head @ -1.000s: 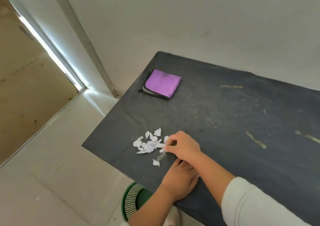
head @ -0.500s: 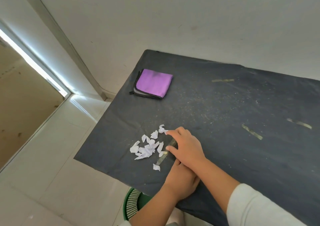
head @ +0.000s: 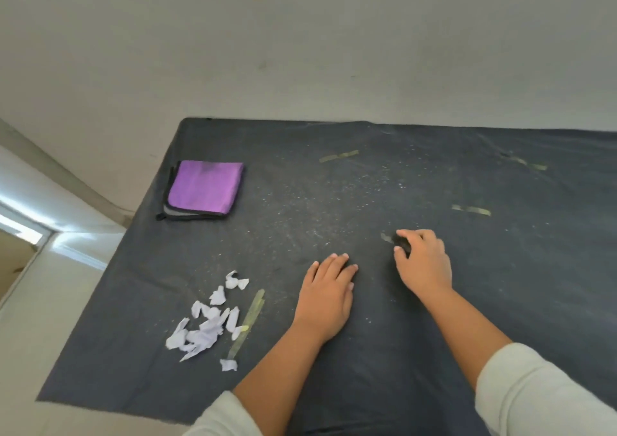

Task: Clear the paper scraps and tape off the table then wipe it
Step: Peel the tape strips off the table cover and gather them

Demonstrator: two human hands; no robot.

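Left hand (head: 325,297) lay flat, fingers straight, on the tabletop (head: 334,385); right hand (head: 422,262) curled, pinching a tape strip (head: 387,238); four more tape strips (head: 248,322), one purple cloth (head: 204,187).

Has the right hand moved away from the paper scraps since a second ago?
Yes. The right hand was at the paper scraps; now it is well to their right on the table, fingers on a tape strip.

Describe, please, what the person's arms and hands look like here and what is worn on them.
Both hands, the left hand and the right hand, are bare: no gloves, rings, watch or bracelets show. The forearms are uncovered too. Each arm wears a loose off-white long sleeve pushed up toward the elbow, the left sleeve and the right sleeve, plain and unmarked.
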